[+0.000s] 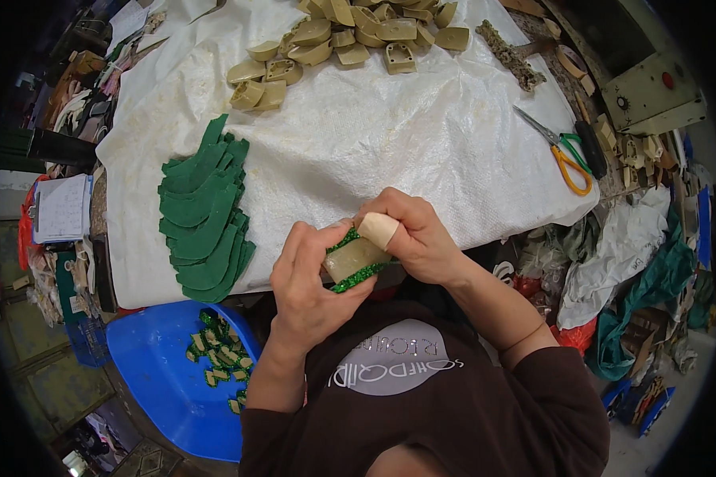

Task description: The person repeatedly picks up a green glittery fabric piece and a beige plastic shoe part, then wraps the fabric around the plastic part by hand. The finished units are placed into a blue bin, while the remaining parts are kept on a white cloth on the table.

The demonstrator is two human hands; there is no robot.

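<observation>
A tan shoe heel (348,263) with green glittery covering (356,278) along its edges is held between my hands, just off the table's near edge. My left hand (301,278) is closed around it from the left, fingers behind and below. From the right, my right hand (412,236) pinches its upper corner; the thumb wears a pale finger cover (379,230). Fingers hide part of the heel. Left of my hands lies a fanned stack of curved green pieces (203,215). Several bare tan heels (350,32) are heaped at the far side.
White sheeting (358,143) covers the table. Orange-and-green-handled scissors (561,151) lie far right beside a dark-handled tool (590,149). A blue basin (155,374) at lower left holds green-covered heels (219,350). A clipboard (60,208) sits left; bags (612,254) crowd the right.
</observation>
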